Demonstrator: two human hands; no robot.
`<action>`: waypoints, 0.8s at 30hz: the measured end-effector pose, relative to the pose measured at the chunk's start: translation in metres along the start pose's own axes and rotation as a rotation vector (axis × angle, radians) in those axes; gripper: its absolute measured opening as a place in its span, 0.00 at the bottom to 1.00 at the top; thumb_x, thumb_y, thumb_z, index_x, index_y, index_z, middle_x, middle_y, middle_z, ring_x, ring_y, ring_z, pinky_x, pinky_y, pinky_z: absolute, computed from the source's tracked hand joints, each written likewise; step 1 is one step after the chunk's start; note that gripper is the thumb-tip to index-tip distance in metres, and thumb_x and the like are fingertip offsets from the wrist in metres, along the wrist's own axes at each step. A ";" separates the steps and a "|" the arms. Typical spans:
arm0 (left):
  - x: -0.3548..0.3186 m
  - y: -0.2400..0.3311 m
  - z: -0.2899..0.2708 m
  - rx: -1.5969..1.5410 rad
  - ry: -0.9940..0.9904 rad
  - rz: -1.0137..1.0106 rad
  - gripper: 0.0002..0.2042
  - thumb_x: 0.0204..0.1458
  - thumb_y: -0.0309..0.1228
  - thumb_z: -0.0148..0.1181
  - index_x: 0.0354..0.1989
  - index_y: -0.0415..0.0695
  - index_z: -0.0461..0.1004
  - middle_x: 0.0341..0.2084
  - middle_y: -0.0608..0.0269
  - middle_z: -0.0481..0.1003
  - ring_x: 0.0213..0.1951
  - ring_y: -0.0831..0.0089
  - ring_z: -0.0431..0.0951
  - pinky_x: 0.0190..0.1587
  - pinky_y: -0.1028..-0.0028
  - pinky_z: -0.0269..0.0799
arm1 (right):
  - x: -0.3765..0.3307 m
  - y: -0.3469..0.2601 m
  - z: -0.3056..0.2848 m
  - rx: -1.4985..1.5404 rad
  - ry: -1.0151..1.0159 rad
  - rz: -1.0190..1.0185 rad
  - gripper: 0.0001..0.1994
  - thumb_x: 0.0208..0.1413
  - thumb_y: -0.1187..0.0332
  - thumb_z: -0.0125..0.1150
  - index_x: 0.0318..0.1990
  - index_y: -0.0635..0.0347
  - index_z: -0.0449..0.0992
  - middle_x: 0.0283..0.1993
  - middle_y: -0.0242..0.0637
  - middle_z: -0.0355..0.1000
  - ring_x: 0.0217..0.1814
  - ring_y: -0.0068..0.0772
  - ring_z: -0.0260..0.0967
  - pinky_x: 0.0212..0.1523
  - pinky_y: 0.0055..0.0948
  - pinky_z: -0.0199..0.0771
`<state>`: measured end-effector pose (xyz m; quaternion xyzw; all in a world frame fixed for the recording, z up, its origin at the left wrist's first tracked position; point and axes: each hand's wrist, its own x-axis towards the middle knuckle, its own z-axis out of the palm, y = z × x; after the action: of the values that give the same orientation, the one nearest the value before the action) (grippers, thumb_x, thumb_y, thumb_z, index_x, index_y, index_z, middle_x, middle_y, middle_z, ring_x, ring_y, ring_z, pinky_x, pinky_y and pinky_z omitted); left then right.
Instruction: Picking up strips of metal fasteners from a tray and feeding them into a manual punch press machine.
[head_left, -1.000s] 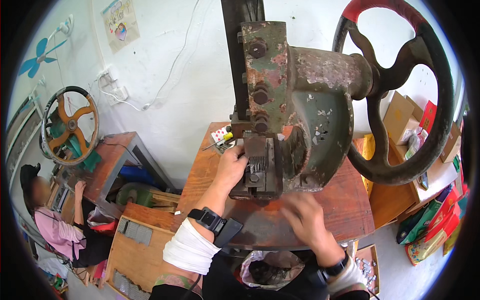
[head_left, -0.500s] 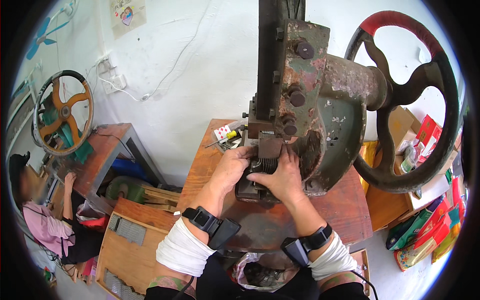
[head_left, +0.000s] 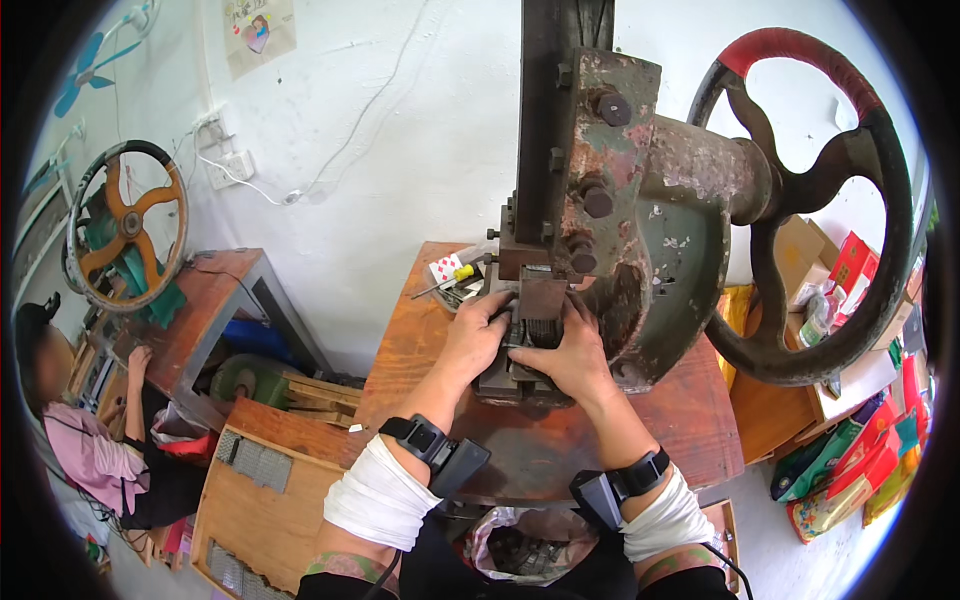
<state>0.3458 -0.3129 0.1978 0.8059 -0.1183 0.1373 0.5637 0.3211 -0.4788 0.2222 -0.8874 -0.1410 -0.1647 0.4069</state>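
A heavy hand press (head_left: 612,150), green and rust-worn, stands in front of me with its dark ram block (head_left: 542,298) low over the die base (head_left: 525,388). Below the block shows a stack of thin dark metal pieces (head_left: 541,329). My left hand (head_left: 474,338) is at the left side of the die, thumb and forefinger apart. On the right side, the fingers of my right hand (head_left: 572,352) point up beside the block, and its thumb stretches left across the front of the stack. Some fingertips are hidden behind the block.
The press's large handwheel (head_left: 880,230) rises at the right. A yellow-handled screwdriver (head_left: 462,271) lies behind my left hand on the wooden table (head_left: 400,360). Below is an open bag (head_left: 530,570) of dark pieces. A co-worker (head_left: 95,440) sits at the left beside another wheel (head_left: 130,225).
My left hand has shifted slightly right, and its thumb and forefinger have spread apart. My right thumb has moved slightly right. The stack, fanned out before, now sits more under the block.
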 end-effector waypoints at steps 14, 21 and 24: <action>-0.011 0.011 0.007 0.420 0.028 0.082 0.16 0.54 0.32 0.52 0.50 0.47 0.74 0.56 0.64 0.69 0.58 0.57 0.61 0.55 0.41 0.52 | 0.009 0.013 0.007 0.294 0.060 -0.017 0.43 0.34 0.58 0.74 0.59 0.69 0.63 0.61 0.57 0.60 0.65 0.54 0.55 0.64 0.42 0.57; -0.008 0.001 0.007 0.229 -0.008 0.142 0.16 0.52 0.30 0.52 0.50 0.47 0.74 0.51 0.60 0.72 0.55 0.55 0.65 0.57 0.52 0.56 | -0.005 0.015 0.000 0.111 0.116 -0.088 0.40 0.36 0.58 0.73 0.59 0.66 0.65 0.62 0.56 0.60 0.66 0.53 0.54 0.62 0.43 0.60; -0.005 -0.007 0.004 0.138 -0.029 0.083 0.16 0.52 0.30 0.52 0.51 0.47 0.74 0.51 0.60 0.72 0.53 0.54 0.66 0.57 0.52 0.57 | -0.009 0.012 -0.008 0.192 0.048 -0.126 0.35 0.39 0.57 0.72 0.57 0.62 0.69 0.63 0.55 0.58 0.66 0.56 0.53 0.62 0.44 0.60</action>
<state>0.3439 -0.3140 0.1892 0.8391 -0.1500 0.1567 0.4988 0.3164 -0.4929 0.2155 -0.8295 -0.2018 -0.1971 0.4820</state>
